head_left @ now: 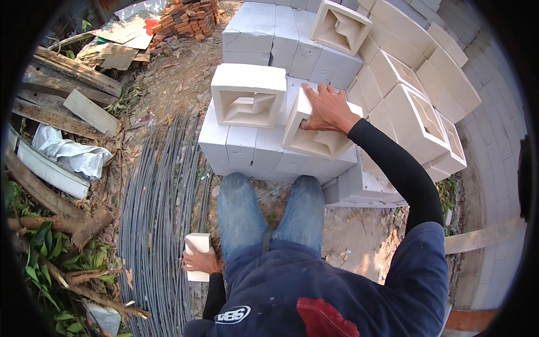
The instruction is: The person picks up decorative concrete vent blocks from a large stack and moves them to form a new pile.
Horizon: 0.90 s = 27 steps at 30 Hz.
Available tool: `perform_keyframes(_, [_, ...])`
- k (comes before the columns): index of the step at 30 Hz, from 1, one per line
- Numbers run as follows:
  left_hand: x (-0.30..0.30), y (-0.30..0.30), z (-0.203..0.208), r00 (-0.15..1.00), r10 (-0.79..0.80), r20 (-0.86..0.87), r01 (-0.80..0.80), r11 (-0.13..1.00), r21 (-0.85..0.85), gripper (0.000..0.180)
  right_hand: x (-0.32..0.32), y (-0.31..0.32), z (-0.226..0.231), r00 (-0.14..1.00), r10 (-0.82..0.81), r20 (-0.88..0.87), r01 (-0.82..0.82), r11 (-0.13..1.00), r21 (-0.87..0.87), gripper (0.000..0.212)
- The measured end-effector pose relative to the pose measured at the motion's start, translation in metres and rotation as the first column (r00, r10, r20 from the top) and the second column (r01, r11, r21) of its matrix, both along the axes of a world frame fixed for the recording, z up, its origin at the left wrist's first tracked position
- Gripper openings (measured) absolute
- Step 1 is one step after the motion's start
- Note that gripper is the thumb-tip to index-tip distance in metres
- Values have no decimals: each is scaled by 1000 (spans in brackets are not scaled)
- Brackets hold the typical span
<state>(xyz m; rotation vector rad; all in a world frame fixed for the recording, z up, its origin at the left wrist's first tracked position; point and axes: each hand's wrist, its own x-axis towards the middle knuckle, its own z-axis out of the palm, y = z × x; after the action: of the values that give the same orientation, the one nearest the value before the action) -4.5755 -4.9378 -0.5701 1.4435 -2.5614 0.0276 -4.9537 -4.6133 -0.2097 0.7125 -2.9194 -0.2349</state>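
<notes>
My right hand (330, 109) grips the upper edge of a cream hollow vent block (315, 142), fingers over its top and thumb in the opening. That block sits tilted on the stacked light grey blocks (240, 147) before my knees. A similar vent block (250, 78) rests just left of it. Low at my left side, my left hand (203, 262) is closed around a smaller-looking cream block (198, 241), held above the steel rods; its far side is hidden.
Long steel rods (154, 208) lie on the ground to my left. More cream vent blocks (393, 112) are stacked at right, and another vent block (342, 25) stands farther back. Old planks (73, 78), branches (90, 227) and a red brick pile (188, 19) lie left and far left.
</notes>
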Motion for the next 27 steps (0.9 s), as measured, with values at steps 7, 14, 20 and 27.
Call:
perform_keyframes(7, [2,21,-16,998,-40,39,38,998,52,119,9,11,-1,999,34,-14,-34,999,-24,110])
perform_keyframes(14, [2,20,-3,987,-92,133,69,983,170,127,10,35,-7,999,23,35,-20,997,-74,117])
perform_keyframes(20, [-1,7,31,992,-92,82,71,971,228,132,-4,42,-18,992,124,35,-116,977,-178,118])
perform_keyframes(27, [-3,17,19,979,-204,17,187,928,322,128,-16,65,-24,979,174,106,-145,960,-238,118])
